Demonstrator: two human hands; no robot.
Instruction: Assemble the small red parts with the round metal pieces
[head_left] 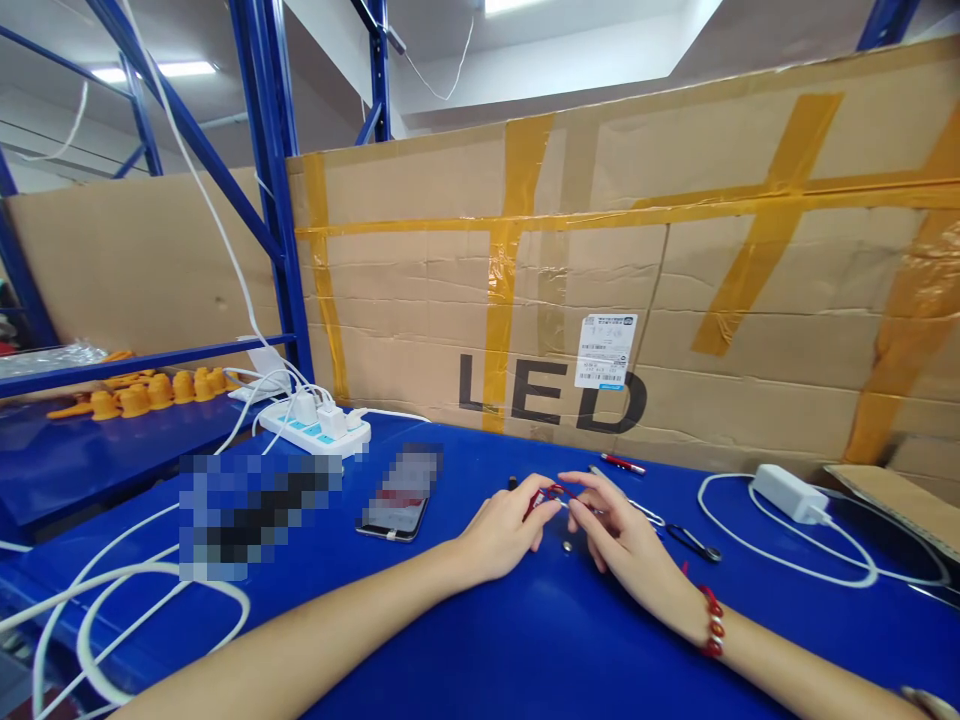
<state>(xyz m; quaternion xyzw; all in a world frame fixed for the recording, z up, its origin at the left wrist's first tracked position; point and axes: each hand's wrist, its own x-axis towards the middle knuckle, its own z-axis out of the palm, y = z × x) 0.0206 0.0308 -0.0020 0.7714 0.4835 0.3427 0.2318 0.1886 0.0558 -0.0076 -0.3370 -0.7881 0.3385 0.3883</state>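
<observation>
Thin red cord (553, 491) spans the small gap between my two hands, forming a loop or knot that is too small to make out. My left hand (499, 532) pinches it between thumb and bent fingers. From the other side, my right hand (626, 540) closes its thumb and fingertips on the cord's other part. A red beaded bracelet (712, 622) circles my right wrist. Just below the fingertips lies a small round metal piece (567, 547) on the blue tabletop (555, 640). Behind my right hand is a silvery metal tool (646, 512), partly covered.
A black-handled tool (694, 543) and a red pen (622, 464) lie beyond my right hand. Farther right sits a white power adapter (790, 493) with looped cable. Leftward are a phone (401, 495) and a crowded power strip (315, 428). A tall cardboard box (420, 300) walls the back.
</observation>
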